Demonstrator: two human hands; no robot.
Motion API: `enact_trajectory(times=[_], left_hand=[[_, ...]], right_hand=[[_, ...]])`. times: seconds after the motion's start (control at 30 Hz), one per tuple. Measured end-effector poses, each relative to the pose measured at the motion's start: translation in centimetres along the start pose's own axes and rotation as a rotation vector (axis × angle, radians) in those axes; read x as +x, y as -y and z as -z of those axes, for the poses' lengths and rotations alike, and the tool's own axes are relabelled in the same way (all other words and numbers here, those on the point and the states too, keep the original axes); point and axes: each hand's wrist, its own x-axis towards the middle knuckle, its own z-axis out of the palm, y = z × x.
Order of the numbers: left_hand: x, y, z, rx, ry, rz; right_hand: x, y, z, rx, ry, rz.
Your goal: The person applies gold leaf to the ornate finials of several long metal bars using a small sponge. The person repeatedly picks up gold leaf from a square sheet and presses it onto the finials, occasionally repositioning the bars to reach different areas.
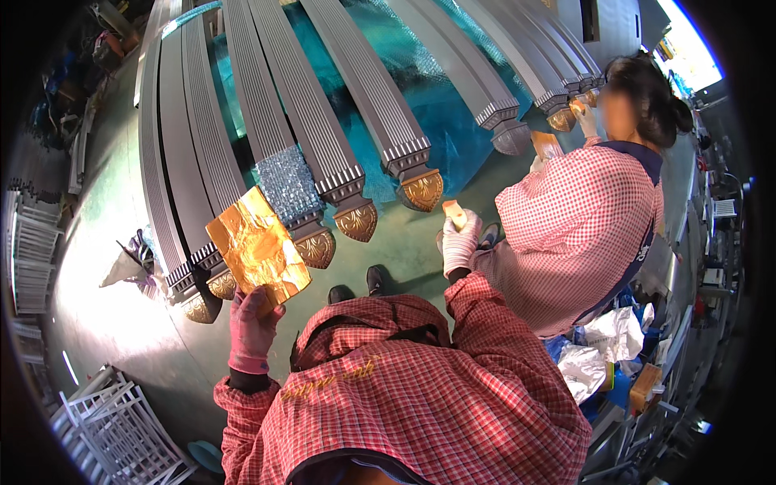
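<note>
Your left hand (pixel 254 330) pinches a gold foil sheet (pixel 260 242) by its lower edge, leaving its face uncovered, while your right hand (pixel 461 241) grips what may be a sponge (pixel 454 212) near gold-tipped columns (pixel 372 89).

Bright gold on foil sheet (pixel 259 246), scrolled dull gold on carved tip (pixel 422 191), lined grey along column (pixel 364 69), red plaid on jacket (pixel 453 380).

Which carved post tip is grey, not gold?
The grey tip, next right of the gold tip nearest the wearer's right hand; other clearly visible tips show gold.
</note>
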Motion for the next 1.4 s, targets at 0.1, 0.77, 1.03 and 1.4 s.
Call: enact_trajectory(times=[0.1, 0.77, 1.03, 1.4], left_hand=[[-0.3, 0.6, 0.0, -0.015, -0.016, 0.008], [-1.4, 0.8, -0.1, -0.086, 0.047, 0.028], [-0.9, -0.1, 2.6, -0.075, 0.208, 0.067], [-0.4, -2.8, 8.6, -0.112, 0.091, 0.025]], right_hand=[[1.8, 3.0, -0.1, -0.123, 0.143, 0.387], [1.7, 15.4, -2.4, 0.041, 0.534, 0.41], [-8.5, 26.3, -3.3, 0.111, 0.757, 0.696], [-6.1, 14.3, -6.5, -0.373, 0.413, 0.461]])
